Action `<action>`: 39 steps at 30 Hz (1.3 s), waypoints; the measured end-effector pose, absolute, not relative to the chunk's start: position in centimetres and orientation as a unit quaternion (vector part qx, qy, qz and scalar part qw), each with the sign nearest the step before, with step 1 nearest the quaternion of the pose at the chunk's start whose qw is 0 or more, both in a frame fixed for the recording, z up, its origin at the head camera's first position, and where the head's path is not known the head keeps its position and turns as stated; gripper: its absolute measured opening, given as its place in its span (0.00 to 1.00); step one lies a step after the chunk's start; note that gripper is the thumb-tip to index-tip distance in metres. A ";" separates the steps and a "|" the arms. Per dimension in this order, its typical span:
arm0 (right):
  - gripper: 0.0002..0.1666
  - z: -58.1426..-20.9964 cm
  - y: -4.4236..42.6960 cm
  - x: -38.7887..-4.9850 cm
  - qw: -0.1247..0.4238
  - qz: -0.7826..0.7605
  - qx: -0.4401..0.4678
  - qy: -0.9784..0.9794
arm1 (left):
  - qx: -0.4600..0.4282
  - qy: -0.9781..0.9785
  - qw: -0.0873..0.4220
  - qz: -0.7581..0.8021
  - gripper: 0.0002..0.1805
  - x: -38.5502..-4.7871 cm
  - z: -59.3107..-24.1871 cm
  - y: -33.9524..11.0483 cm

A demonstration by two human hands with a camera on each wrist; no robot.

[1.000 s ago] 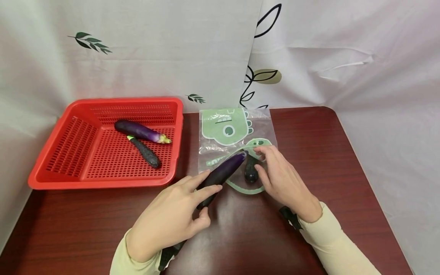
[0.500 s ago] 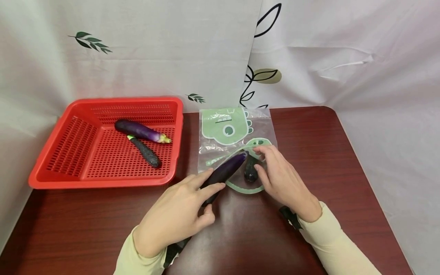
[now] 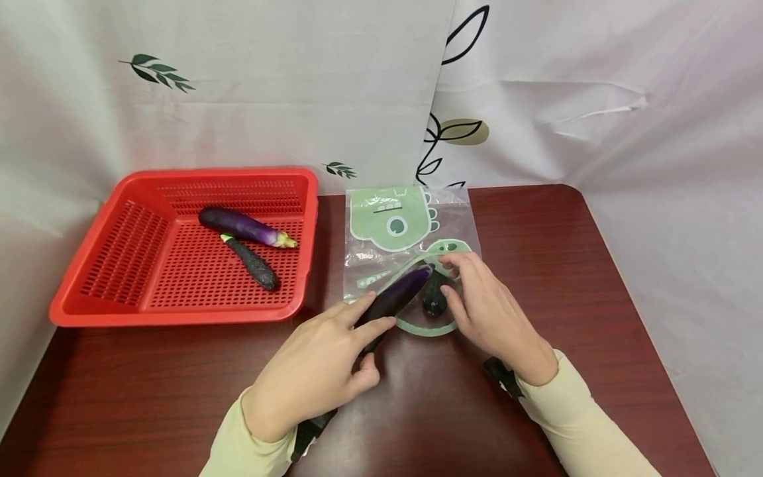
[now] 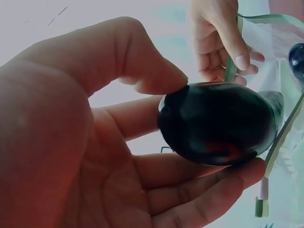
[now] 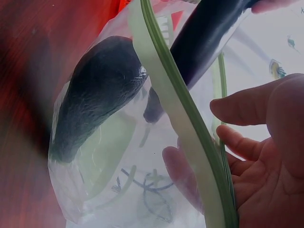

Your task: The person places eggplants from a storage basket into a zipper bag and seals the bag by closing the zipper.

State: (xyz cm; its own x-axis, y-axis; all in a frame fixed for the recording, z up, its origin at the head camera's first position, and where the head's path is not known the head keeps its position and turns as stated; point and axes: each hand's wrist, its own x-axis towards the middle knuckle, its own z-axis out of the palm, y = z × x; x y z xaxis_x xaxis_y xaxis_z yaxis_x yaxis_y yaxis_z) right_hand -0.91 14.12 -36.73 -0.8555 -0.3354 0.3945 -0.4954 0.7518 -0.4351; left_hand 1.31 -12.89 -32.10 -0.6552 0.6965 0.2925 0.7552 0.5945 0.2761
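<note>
My left hand [image 3: 316,364] grips a long purple eggplant [image 3: 398,293] by its near end. The eggplant slants up to the right, its far tip inside the mouth of a clear zip bag [image 3: 381,218] with green prints. In the left wrist view the thumb and fingers wrap round the eggplant's dark end [image 4: 218,123]. My right hand [image 3: 491,311] holds the bag's mouth at its right side, fingers curled about the green zip strip [image 5: 183,104]. A dark, wrinkled, club-shaped vegetable [image 3: 434,303] lies inside the bag, right of the eggplant.
A red perforated plastic basket [image 3: 179,317] stands at the left with another purple eggplant [image 3: 238,225] and a small dark wrinkled vegetable [image 3: 253,265] in it. A white printed curtain [image 3: 268,86] hangs behind the dark wooden table [image 3: 554,252].
My left hand has moved slightly right and forward, pushing the eggplant a little farther into the bag. The right hand stays nearly still at the bag's mouth.
</note>
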 end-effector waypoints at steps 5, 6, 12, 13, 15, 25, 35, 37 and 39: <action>0.25 -36.8 14.1 -0.9 0.149 0.271 0.225 -0.924 | -0.413 -0.888 0.083 -0.183 0.24 1.3 -32.3 -12.5; 0.25 -36.8 14.1 -0.9 0.150 0.271 0.226 -0.924 | -0.413 -0.889 0.083 -0.182 0.24 1.3 -32.4 -12.5; 0.25 -36.8 14.1 -0.9 0.151 0.271 0.227 -0.923 | -0.407 -0.894 0.080 -0.169 0.24 1.3 -32.6 -12.2; 0.25 -36.8 14.1 -0.9 0.150 0.271 0.227 -0.923 | -0.406 -0.895 0.079 -0.166 0.24 1.3 -32.6 -12.2; 0.25 -36.8 14.1 -0.9 0.150 0.271 0.227 -0.923 | -0.404 -0.897 0.075 -0.162 0.24 1.3 -32.6 -12.1; 0.26 -36.9 14.1 -0.9 0.150 0.268 0.229 -0.924 | -0.402 -0.899 0.071 -0.157 0.24 1.5 -32.6 -11.7; 0.27 -36.9 14.1 -0.9 0.146 0.264 0.226 -0.926 | -0.398 -0.902 0.081 -0.150 0.24 1.6 -32.9 -11.2; 0.26 -36.9 14.1 -0.9 0.146 0.264 0.225 -0.927 | -0.401 -0.900 0.087 -0.148 0.24 1.6 -33.0 -11.1; 0.26 -36.9 14.1 -0.9 0.145 0.264 0.224 -0.927 | -0.404 -0.898 0.094 -0.147 0.23 1.6 -33.0 -11.0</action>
